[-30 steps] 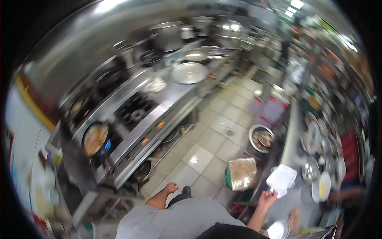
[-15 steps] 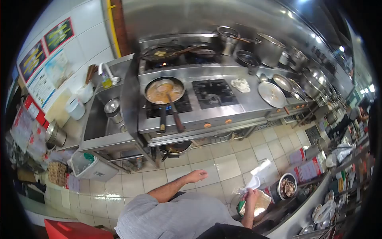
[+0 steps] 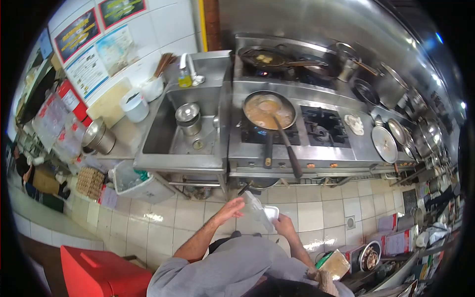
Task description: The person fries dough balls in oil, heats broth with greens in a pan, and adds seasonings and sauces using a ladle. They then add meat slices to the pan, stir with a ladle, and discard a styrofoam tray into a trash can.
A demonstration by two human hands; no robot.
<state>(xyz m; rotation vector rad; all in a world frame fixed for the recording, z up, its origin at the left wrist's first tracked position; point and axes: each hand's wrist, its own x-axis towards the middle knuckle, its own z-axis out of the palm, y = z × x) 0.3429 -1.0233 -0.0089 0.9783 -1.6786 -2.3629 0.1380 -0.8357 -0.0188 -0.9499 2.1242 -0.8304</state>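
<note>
My right hand (image 3: 284,225) is closed on a white plastic food container (image 3: 271,213), held in front of my body. A clear plastic lid (image 3: 255,212) stands up at the container's left side; whether it is joined to the container I cannot tell. My left hand (image 3: 231,210) is beside the lid with its fingers stretched out, and contact is not plain. Ahead on the stove, a frying pan (image 3: 269,110) holds an orange-brown sauce. A ladle (image 3: 286,141) rests in it, its dark handle over the pan's rim.
Left of the stove is a steel sink (image 3: 166,126) with metal pots inside. A bin (image 3: 141,180) stands below it. A red bin (image 3: 101,270) is at my lower left. Behind the front burners sits another pan (image 3: 264,58). A bowl of food pieces (image 3: 370,256) is at the right.
My view has turned left. My right hand has brought the container from beside the right-hand counter to the front of my body. My left hand has come up close to the lid.
</note>
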